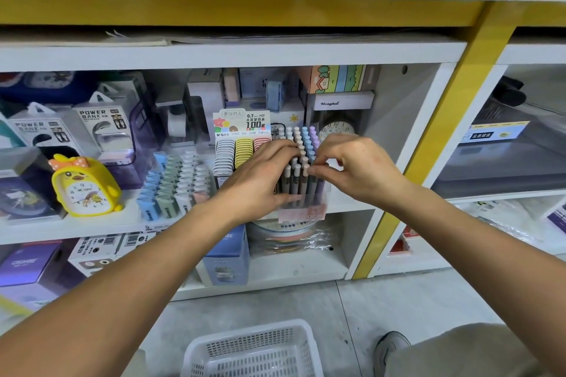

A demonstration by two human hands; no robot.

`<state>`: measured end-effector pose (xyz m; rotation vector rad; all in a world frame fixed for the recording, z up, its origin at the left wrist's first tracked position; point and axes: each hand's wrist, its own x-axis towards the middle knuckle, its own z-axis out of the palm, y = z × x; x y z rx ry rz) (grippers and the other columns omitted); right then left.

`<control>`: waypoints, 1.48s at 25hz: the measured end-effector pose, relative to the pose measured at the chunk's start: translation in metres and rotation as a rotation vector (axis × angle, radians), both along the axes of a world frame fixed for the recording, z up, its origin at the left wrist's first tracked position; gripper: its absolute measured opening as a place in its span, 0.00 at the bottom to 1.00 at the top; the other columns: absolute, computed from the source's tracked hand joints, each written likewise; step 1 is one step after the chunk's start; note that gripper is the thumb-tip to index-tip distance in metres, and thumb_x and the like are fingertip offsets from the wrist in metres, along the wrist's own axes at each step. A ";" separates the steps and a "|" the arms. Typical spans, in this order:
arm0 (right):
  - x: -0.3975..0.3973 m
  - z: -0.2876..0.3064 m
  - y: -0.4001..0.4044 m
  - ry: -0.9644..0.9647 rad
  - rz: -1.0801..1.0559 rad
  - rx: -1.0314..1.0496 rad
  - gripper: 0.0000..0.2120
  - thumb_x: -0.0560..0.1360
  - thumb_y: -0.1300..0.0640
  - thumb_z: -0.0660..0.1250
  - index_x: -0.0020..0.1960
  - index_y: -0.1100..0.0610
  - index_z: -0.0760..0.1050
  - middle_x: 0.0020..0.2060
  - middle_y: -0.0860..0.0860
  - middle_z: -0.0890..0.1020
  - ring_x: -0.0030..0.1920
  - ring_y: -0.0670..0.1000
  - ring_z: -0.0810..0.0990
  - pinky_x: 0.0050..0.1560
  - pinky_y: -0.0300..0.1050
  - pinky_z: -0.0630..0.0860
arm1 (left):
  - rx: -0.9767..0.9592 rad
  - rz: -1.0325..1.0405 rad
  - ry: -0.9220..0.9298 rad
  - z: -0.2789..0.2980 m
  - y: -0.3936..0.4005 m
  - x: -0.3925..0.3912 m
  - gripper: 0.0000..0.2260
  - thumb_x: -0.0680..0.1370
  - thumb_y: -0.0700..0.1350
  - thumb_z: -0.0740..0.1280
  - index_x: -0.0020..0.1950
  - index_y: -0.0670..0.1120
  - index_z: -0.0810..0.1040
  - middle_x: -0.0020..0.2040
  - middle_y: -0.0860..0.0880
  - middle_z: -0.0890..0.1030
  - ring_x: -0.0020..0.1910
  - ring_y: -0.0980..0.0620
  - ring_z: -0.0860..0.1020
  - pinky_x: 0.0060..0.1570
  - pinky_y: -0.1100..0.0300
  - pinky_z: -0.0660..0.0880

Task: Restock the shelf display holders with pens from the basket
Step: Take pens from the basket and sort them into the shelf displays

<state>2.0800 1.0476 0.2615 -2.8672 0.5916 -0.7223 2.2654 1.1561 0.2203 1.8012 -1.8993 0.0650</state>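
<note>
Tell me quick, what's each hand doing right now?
Left hand: holds the clear plastic pen holder at its left side, thumb across its front.
Right hand: fingers pinch the top of a beige-capped pen standing in that holder.

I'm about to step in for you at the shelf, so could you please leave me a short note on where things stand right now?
Left hand: holds the side of the clear pen holder on the middle shelf, thumb on its front.
Right hand: fingertips pinch the top of a pen at the holder's front row.
Holder: looks nearly full of upright pens, grey and beige in front, blue and purple behind.
White basket: on the floor below; no pens visible in the part shown.
Left: seat that pen, check the basket, then see whether the pastel holder beside it needs filling.
</note>
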 end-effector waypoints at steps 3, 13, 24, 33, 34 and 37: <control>-0.004 -0.002 -0.003 0.158 -0.147 0.062 0.42 0.68 0.33 0.73 0.74 0.51 0.64 0.69 0.50 0.69 0.64 0.54 0.75 0.56 0.51 0.76 | 0.051 0.077 -0.058 0.001 0.003 0.000 0.46 0.69 0.56 0.77 0.79 0.48 0.55 0.79 0.52 0.55 0.77 0.52 0.54 0.76 0.55 0.55; 0.028 -0.028 -0.013 0.359 -0.207 0.067 0.47 0.77 0.60 0.72 0.82 0.53 0.42 0.80 0.58 0.54 0.73 0.64 0.67 0.70 0.52 0.68 | 0.106 0.243 -0.233 -0.005 -0.011 -0.001 0.47 0.74 0.47 0.75 0.81 0.48 0.45 0.82 0.49 0.45 0.80 0.49 0.46 0.75 0.57 0.41; 0.071 -0.011 0.001 0.421 -0.218 0.019 0.48 0.75 0.24 0.46 0.81 0.54 0.38 0.81 0.50 0.40 0.81 0.50 0.38 0.80 0.56 0.41 | 0.390 0.304 -0.218 0.001 0.014 0.047 0.53 0.70 0.71 0.65 0.81 0.46 0.39 0.81 0.47 0.39 0.80 0.49 0.38 0.72 0.56 0.37; 0.100 -0.003 0.016 0.420 -0.187 -0.017 0.45 0.76 0.26 0.46 0.82 0.53 0.45 0.82 0.50 0.47 0.81 0.50 0.43 0.79 0.61 0.39 | 0.393 0.231 -0.085 0.016 0.037 0.072 0.47 0.75 0.64 0.65 0.81 0.48 0.41 0.81 0.50 0.40 0.79 0.53 0.40 0.75 0.59 0.40; 0.110 -0.002 0.024 0.367 -0.137 -0.013 0.43 0.77 0.27 0.45 0.82 0.53 0.46 0.82 0.49 0.47 0.81 0.49 0.43 0.79 0.60 0.39 | 0.374 0.252 -0.050 0.018 0.045 0.083 0.43 0.77 0.60 0.65 0.81 0.48 0.42 0.82 0.50 0.42 0.80 0.53 0.41 0.76 0.59 0.42; 0.138 -0.005 0.050 0.325 -0.047 0.037 0.37 0.81 0.33 0.46 0.82 0.53 0.43 0.82 0.49 0.44 0.81 0.48 0.40 0.79 0.54 0.38 | 0.348 0.373 -0.015 0.018 0.073 0.116 0.32 0.81 0.49 0.59 0.81 0.44 0.47 0.82 0.46 0.47 0.80 0.51 0.46 0.77 0.59 0.45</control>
